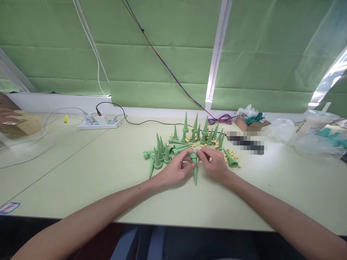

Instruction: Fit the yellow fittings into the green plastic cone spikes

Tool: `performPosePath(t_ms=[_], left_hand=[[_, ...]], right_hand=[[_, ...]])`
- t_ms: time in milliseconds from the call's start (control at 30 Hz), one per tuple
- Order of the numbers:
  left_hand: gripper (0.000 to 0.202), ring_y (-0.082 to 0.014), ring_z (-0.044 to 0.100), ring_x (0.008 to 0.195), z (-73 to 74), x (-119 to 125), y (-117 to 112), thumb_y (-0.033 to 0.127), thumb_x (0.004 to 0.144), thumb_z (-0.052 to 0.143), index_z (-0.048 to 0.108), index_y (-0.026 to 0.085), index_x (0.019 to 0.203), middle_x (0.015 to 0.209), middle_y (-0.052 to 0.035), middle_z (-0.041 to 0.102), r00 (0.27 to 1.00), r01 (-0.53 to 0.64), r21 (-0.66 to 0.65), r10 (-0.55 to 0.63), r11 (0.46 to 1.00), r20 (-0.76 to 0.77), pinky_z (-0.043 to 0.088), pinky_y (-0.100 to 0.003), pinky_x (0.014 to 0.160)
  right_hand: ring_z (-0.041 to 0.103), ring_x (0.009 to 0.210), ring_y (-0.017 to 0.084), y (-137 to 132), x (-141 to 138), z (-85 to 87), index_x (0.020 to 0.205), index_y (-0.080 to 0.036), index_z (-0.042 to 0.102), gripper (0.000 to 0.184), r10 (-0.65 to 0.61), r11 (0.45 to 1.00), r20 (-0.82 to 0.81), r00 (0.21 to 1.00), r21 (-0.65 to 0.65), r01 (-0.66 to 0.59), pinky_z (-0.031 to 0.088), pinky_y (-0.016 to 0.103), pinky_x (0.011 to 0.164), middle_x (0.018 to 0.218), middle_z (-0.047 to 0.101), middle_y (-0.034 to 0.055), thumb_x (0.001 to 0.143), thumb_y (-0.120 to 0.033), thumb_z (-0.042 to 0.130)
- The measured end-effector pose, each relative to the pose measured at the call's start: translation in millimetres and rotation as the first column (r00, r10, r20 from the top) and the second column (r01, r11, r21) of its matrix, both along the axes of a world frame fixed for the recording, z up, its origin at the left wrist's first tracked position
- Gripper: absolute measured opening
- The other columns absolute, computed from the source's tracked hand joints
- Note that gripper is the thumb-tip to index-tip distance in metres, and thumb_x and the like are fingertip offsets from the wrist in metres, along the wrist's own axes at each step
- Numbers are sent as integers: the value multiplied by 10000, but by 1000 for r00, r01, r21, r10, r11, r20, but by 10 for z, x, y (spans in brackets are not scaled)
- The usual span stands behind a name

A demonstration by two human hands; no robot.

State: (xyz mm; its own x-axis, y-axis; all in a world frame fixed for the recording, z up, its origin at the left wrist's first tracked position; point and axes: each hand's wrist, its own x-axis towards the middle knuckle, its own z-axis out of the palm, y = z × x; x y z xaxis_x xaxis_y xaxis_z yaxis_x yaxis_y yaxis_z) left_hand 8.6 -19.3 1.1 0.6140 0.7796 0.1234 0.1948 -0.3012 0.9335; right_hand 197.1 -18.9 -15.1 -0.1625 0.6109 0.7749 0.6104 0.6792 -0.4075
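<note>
A green plastic cone spike (195, 169) points toward me at the table's middle. My left hand (176, 169) pinches its wide top end from the left. My right hand (214, 162) has its fingers closed at the same end from the right. Several more green cone spikes (195, 133) stand upright or lie flat just behind my hands. Small yellow plastic pieces (230, 153) are scattered among them.
A white power strip (99, 124) with cables sits at the back left. Another person's hand (7, 115) rests on a cardboard box (25, 124) at the far left. A small box with plastic wrap (251, 121), clear bags (282, 131) and a lidded cup (314, 122) stand at the right.
</note>
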Motion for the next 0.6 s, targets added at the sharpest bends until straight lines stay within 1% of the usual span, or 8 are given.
performPosePath(t_ms=[167,367,467,533,600], left_hand=[[329,-43,395,406,-20,0,11,444,923,591,452,235,1135,759,41,549,999,15,-85,-12,996,45,294,-187,383],[318,-40,404,379,-8,11,12,467,909,606,456,230,1058,749,35,567,999,12,-96,-8,995,43,282,-181,361],[312,-52,438,363,-5,8,14,463,903,609,446,232,1035,751,39,574,1000,-2,-95,3,995,13,312,-192,357],[311,-66,463,357,0,0,17,456,899,612,436,231,1022,718,52,564,1000,-4,-96,3,995,-9,330,-200,364],[310,-78,477,358,4,-8,21,449,898,614,433,228,1021,659,70,539,1000,5,-102,-8,995,-26,335,-204,379]], right_hand=[[448,520,114,-2,21,12,669,-197,524,340,62,997,0,998,-50,-62,359,245,562,588,551,-15,999,-244,459],[490,563,125,0,54,6,708,-193,544,330,130,985,10,991,-111,-128,375,248,586,635,585,1,1012,-266,438],[488,557,127,27,59,3,679,-196,518,354,110,983,46,993,-156,-101,358,256,584,618,577,-3,1013,-277,435],[473,536,126,64,67,0,647,-198,489,378,61,982,67,996,-183,-48,343,262,582,589,557,-11,1011,-284,436],[460,518,125,113,86,-7,643,-198,488,379,-6,979,77,997,-203,21,336,265,585,575,547,-17,1007,-291,438]])
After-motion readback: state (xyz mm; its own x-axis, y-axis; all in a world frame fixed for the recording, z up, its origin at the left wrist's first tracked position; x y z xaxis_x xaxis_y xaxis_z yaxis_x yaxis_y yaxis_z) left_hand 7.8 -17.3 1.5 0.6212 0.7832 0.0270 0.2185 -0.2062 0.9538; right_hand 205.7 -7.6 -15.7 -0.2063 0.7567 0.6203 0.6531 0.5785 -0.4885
